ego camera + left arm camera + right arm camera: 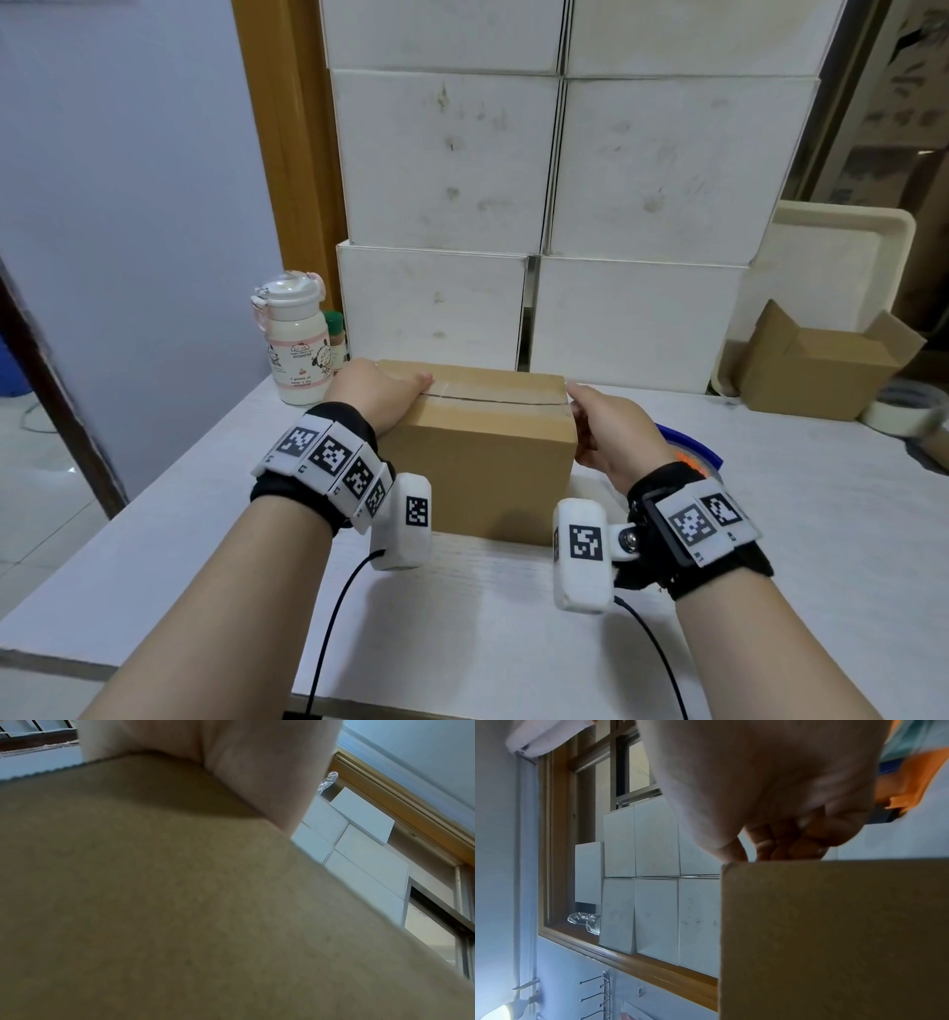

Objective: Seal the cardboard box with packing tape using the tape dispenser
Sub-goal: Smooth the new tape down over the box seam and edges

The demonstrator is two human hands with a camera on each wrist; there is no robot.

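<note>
Head view: I see the cardboard box (482, 452) sitting on the table (513, 642). My left hand (375, 395) clasps its left end, thumb over the top. My right hand (611, 437) grips the right end, with the tape dispenser (693, 452) just behind. Left wrist: palm against cardboard. Right wrist: curled fingers (765, 845) on the box edge.

Looks like a packing room: white cartons (447, 159) stacked against the window (634, 766), open brown box (821, 365) and tape roll (904, 411) on the worktable (462, 642).
</note>
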